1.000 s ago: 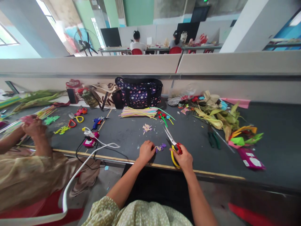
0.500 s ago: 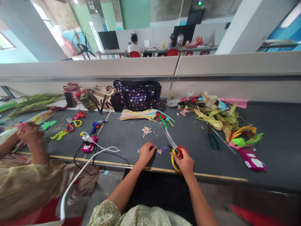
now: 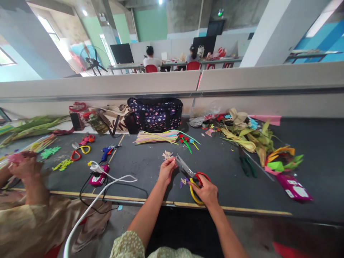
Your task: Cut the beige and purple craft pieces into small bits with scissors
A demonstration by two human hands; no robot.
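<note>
My right hand (image 3: 207, 190) grips scissors (image 3: 186, 167) with one red and one yellow handle loop; the blades point up and left and are slightly apart. Close by the blade tips, my left hand (image 3: 167, 171) has thumb and fingers pinched together. Whatever is between them is too small to make out. Just beyond that hand lies a small pile of beige pieces (image 3: 167, 154), partly covered by the fingers. Purple and beige scraps (image 3: 184, 182) lie on the dark table (image 3: 150, 157) below the blades.
Behind my hands lie a bundle of pastel stems (image 3: 157, 137) and red and blue flowers (image 3: 185, 139). To the left are a glue gun (image 3: 109, 152), a magenta box with cables (image 3: 99, 176) and another person's hands (image 3: 25, 165). Pliers (image 3: 247, 166) and dried husks (image 3: 258, 138) lie right.
My left hand has lifted and moved forward, fingertips now close to the scissors. The scissors have shifted left, their blades turned further left. The whole view has tilted up slightly.
</note>
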